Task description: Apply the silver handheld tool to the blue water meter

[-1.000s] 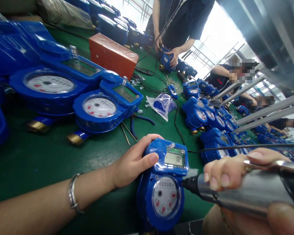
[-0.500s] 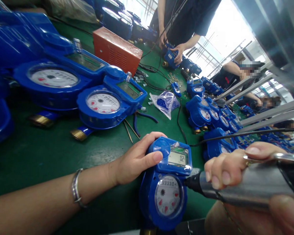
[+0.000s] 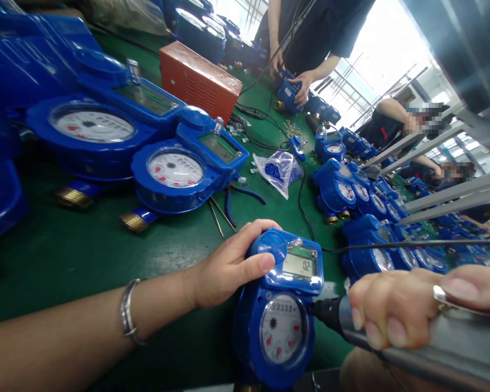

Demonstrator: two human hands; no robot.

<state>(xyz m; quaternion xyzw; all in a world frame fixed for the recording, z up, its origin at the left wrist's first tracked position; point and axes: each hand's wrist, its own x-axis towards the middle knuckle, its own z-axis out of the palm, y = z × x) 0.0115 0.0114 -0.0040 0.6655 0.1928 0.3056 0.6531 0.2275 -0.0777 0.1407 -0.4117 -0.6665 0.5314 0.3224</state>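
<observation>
Blue meter (image 3: 280,313) lies at the near edge of the green bench (image 3: 65,256), dial toward me, display reading 02. My left hand (image 3: 228,267) is closed on its upper left side, thumb on the round cap, fingers wrapped behind. A metal bracelet (image 3: 127,313) sits on that wrist. My right hand (image 3: 396,307) is clenched around a silver power driver (image 3: 433,340); its dark tip touches the meter's right side, just below the display housing. A thin black cable (image 3: 392,246) runs right, above the hand.

Just beyond the left hand, blue-handled pliers (image 3: 232,198) lie on the bench beside a second meter (image 3: 183,171), with a larger meter (image 3: 93,130) to its left. Right of the pliers is a clear bag (image 3: 280,171) of blue parts. A row of meters (image 3: 351,190) runs along the right side.

Farther back stands an orange box (image 3: 198,81). At the far end a person (image 3: 310,27) in dark clothing holds another meter (image 3: 289,95) with both hands.
</observation>
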